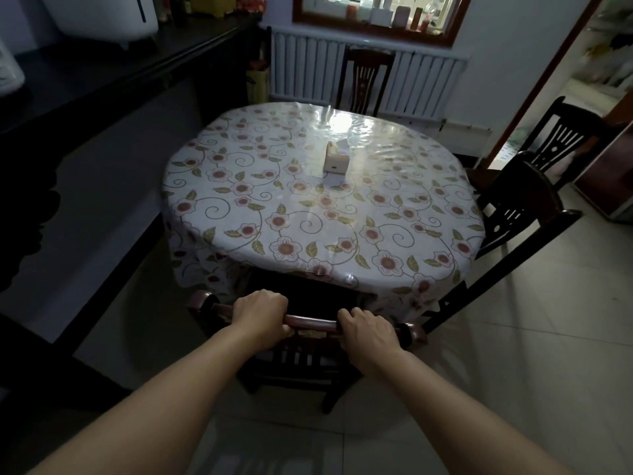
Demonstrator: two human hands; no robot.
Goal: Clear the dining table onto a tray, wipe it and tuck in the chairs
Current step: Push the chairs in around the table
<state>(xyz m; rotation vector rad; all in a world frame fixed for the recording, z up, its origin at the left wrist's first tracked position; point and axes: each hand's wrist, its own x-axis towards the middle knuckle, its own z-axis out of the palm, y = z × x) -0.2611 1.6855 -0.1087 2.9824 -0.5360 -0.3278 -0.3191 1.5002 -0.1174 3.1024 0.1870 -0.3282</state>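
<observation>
A round dining table with a flowered cloth under clear plastic fills the middle of the view. A cream tissue box stands near its centre. Directly in front of me is a dark wooden chair, its seat partly under the table's near edge. My left hand grips the left part of the chair's top rail. My right hand grips the right part of the same rail. Both sets of fingers curl over the rail.
A second chair stands at the table's far side before a white radiator. Two more dark chairs stand at the right. A dark counter with white appliances runs along the left. A doorway opens at the right.
</observation>
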